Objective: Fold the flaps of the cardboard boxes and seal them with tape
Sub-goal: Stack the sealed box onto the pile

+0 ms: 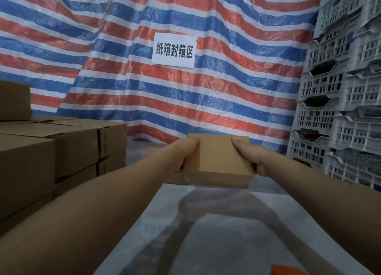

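Both hands, left hand (186,151) and right hand (250,157), grip a small closed cardboard box (218,161) at arm's length above the desk (216,233); taping apparently comes next, with no tape visible.

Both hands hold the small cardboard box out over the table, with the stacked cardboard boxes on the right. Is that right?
Not quite. In the head view the stacked cardboard boxes are on the left. Both the left hand and right hand do hold the small box over the table.
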Demonstrator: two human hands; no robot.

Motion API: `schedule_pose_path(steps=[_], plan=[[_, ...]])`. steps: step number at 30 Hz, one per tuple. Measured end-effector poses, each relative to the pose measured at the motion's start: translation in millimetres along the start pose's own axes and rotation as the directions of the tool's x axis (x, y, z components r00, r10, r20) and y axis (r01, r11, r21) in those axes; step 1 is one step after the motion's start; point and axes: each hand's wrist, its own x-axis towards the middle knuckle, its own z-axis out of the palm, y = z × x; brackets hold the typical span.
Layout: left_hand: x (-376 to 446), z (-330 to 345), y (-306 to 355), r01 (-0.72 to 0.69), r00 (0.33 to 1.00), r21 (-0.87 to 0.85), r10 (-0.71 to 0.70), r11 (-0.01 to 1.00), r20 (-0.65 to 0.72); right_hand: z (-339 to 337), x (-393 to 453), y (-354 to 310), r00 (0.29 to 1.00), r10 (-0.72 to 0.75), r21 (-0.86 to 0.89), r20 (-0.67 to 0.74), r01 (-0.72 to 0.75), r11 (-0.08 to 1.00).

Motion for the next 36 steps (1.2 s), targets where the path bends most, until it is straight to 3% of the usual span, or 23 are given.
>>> schedule_pose_path(steps=[6, 9, 11, 13, 15, 18, 20, 22, 27, 36], plan=[[88.1, 28.6, -35.9, 0.127, 0.991, 0.162, -0.133, 0.979, 0.029, 11.5, 85.1, 48.2, 0.983, 0.183, -0.049, 0.025, -0.182, 0.982], [104.7, 38.5, -36.9, 0.138, 0.987, 0.202, -0.151, 0.970, 0.051, 10.2, 105.4, 55.2, 0.984, 0.178, -0.103, -0.002, -0.177, 0.979], [105.5, 39.7, -38.0, 0.083, 0.994, 0.209, -0.097, 0.974, 0.056, 11.8, 106.5, 58.7, 0.983, 0.183, -0.071, -0.005, -0.183, 0.981], [107.1, 40.3, -44.0, -0.073, 0.997, 0.360, 0.082, 0.930, -0.009, 12.1, 104.8, 66.4, 0.984, 0.177, 0.012, 0.014, -0.177, 0.984], [98.8, 38.8, -52.9, -0.211, 0.945, 0.639, 0.323, 0.739, -0.061, 12.7, 95.2, 74.6, 0.989, 0.149, 0.063, 0.006, -0.149, 0.987], [84.7, 35.1, -66.3, -0.292, 0.825, 0.896, 0.563, 0.334, 0.059, 13.9, 81.3, 88.7, 0.995, -0.006, -0.190, -0.095, -0.012, 0.982], [86.4, 31.4, -73.2, -0.329, 0.753, 0.939, 0.629, 0.103, 0.195, 16.8, 77.7, 94.7, 0.990, -0.089, -0.273, -0.108, 0.057, 0.960], [94.2, 25.6, -77.8, -0.297, 0.763, 0.955, 0.599, -0.010, 0.244, 22.5, 76.8, 94.3, 0.991, -0.104, -0.280, -0.082, 0.077, 0.957], [119.2, 14.2, -88.3, -0.237, 0.832, 0.968, 0.532, 0.087, 0.156, 37.4, 88.2, 85.7, 0.989, -0.135, -0.320, -0.057, 0.110, 0.941], [139.9, 14.9, -88.1, -0.222, 0.854, 0.963, 0.507, 0.154, 0.116, 53.3, 103.9, 76.4, 0.984, -0.157, -0.411, -0.087, 0.108, 0.905]])
